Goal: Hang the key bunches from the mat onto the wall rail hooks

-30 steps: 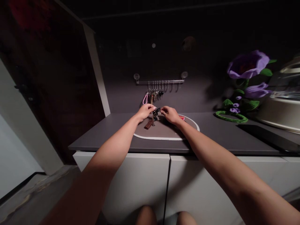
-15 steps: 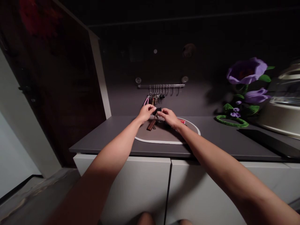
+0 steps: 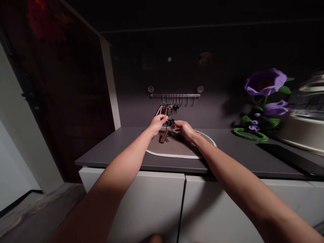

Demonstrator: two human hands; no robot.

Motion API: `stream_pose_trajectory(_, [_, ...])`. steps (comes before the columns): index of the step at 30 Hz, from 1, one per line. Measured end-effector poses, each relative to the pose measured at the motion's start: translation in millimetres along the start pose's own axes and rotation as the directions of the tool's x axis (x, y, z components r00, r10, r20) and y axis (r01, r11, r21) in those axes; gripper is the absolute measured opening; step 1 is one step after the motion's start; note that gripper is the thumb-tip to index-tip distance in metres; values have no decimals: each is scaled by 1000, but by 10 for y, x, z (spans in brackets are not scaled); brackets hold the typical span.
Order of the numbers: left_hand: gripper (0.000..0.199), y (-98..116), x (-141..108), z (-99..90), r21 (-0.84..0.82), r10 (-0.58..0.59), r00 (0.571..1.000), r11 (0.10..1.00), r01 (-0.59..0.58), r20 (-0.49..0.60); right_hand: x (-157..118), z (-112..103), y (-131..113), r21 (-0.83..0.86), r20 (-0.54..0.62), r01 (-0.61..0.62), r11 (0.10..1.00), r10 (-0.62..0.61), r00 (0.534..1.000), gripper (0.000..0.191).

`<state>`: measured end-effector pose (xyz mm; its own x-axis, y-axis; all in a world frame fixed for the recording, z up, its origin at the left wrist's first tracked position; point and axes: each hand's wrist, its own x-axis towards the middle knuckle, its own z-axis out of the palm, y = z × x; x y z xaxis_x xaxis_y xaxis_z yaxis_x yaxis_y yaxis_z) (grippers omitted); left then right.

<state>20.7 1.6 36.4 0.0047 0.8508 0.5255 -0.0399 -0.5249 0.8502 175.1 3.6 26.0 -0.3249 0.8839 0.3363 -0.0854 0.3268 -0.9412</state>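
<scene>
Above an oval mat (image 3: pixel 174 152) on the dark counter, my left hand (image 3: pixel 158 123) pinches the ring of a bunch of keys (image 3: pixel 170 121). Dark keys hang from it between my two hands. My right hand (image 3: pixel 184 129) has its fingers closed on the keys from the right. A brown strap-like tag (image 3: pixel 164 136) is just below, over the mat; whether it is joined to the bunch cannot be told. Partly behind my right wrist lies a small red item (image 3: pixel 198 134).
A clear rail (image 3: pixel 177 95) with hooks on the back wall holds several keys (image 3: pixel 173 108) and a pink loop (image 3: pixel 159 110). Purple flowers (image 3: pixel 267 82) with a green ring base (image 3: pixel 249 134) and a cream appliance (image 3: pixel 303 126) stand at the right.
The view has shifted slightly upward. The keys have spread apart between my hands, and the ring at my left fingertips now shows. My right hand has drawn a little to the right.
</scene>
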Motion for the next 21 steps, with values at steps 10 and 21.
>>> stream_pose_trajectory(10, [22,42,-30,52,-398,-199,980,898,187,11,-54,79,1,-108,-69,61,992,-69,995,25])
stream_pose_trajectory(21, [20,55,-64,129,-445,-216,976,870,211,40,-52,96,-89,-191,-111,294,937,-318,942,23])
